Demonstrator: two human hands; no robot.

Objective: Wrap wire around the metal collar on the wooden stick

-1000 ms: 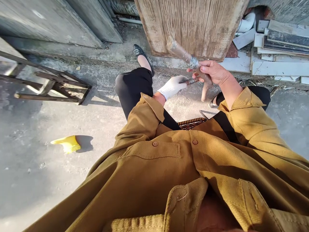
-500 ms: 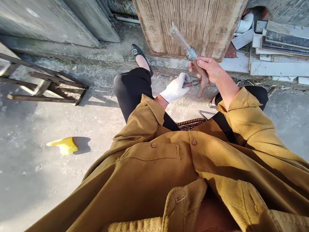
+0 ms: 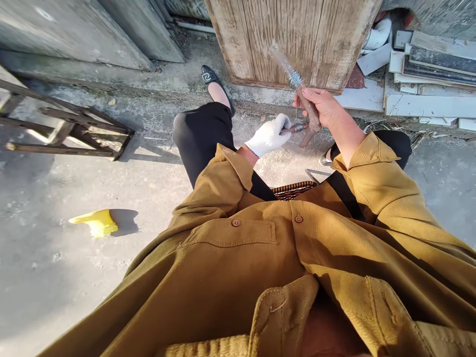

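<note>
One gloved left hand curled round a short wire-wrapped rod that projected right toward a forked branch; one bare right hand clasped that branch mid-length, its wire coil and blurred tip lying far-left beyond the grip, before a wooden panel.

Left fingers, right fingers curled

The forked stick blurs at its far tip.

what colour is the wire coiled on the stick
The wire is silvery, clearest in the head view.
</note>
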